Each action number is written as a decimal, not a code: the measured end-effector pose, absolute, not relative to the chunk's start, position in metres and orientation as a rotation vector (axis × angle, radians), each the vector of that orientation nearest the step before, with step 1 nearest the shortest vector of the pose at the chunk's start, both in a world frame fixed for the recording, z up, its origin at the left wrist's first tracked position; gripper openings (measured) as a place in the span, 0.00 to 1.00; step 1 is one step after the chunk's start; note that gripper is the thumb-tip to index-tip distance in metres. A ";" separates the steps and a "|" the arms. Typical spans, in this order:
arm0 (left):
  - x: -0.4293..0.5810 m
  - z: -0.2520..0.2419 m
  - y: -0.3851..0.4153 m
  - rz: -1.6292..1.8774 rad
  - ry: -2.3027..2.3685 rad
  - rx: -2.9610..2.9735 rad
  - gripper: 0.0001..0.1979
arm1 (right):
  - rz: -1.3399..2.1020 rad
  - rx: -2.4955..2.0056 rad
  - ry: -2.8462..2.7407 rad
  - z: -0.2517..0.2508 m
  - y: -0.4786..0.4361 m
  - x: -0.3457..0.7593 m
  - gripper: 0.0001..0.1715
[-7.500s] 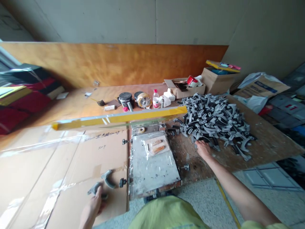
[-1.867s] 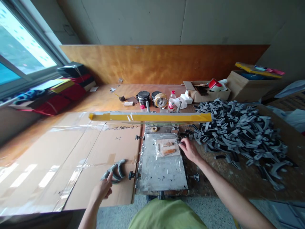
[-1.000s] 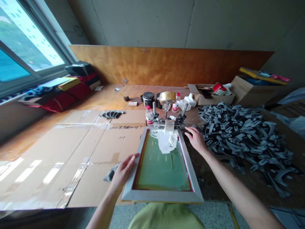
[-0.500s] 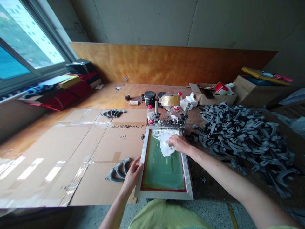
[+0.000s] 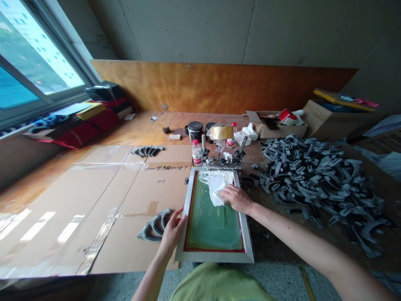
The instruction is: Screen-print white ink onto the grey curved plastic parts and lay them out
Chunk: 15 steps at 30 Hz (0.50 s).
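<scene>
An aluminium screen-printing frame (image 5: 249, 238) with green mesh lies in front of me, its far end at a metal hinge clamp (image 5: 221, 164). My left hand (image 5: 173, 228) grips the frame's left side rail, fingers curled at the edge. Over the upper mesh spreads a white, paste-like patch (image 5: 213, 184). My right hand (image 5: 238, 198) is closed in a pinch at the right of this patch, pressed down near the mesh. Its fingers hold a small pale piece, mostly hidden. Beside my left hand, curved grey plastic parts (image 5: 150, 231) lie on the cardboard (image 5: 125, 246).
A large heap of grey plastic parts (image 5: 313, 175) covers the table's right side. Behind the clamp stand a red-capped bottle (image 5: 196, 154), black tubs (image 5: 195, 130) and a tape roll (image 5: 221, 132). More curved parts (image 5: 147, 151) sit farther back, left. An open carton (image 5: 282, 131) stands behind the heap.
My right hand has moved slightly down toward me over the mesh, baring more of the white patch behind it. My left hand keeps its place on the frame. The view has shifted slightly.
</scene>
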State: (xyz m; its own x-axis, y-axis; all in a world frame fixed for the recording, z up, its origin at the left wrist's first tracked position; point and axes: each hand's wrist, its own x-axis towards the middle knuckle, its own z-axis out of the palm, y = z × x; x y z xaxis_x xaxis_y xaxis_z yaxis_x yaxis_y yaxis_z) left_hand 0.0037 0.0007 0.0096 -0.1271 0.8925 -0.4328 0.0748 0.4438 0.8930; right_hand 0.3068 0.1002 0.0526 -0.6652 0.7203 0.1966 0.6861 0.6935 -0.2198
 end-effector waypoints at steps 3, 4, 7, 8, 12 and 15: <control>0.005 0.014 0.000 0.891 1.545 0.879 0.37 | 0.293 -1.073 -2.656 0.058 0.096 0.313 0.18; 0.005 0.017 0.000 0.888 1.538 0.875 0.37 | 0.325 -1.103 -2.639 0.064 0.101 0.313 0.19; 0.004 0.037 0.000 0.886 1.495 0.852 0.40 | 0.361 -1.297 -2.526 0.087 0.136 0.306 0.32; 0.003 0.047 0.001 0.889 1.468 0.838 0.41 | 0.360 -1.370 -2.497 0.094 0.150 0.302 0.37; 0.001 0.094 0.013 0.928 1.429 0.831 0.36 | 0.259 -1.580 -2.355 0.117 0.192 0.307 0.45; 0.006 0.124 0.035 1.094 1.436 0.902 0.32 | 0.138 -1.660 -2.065 0.116 0.194 0.338 0.30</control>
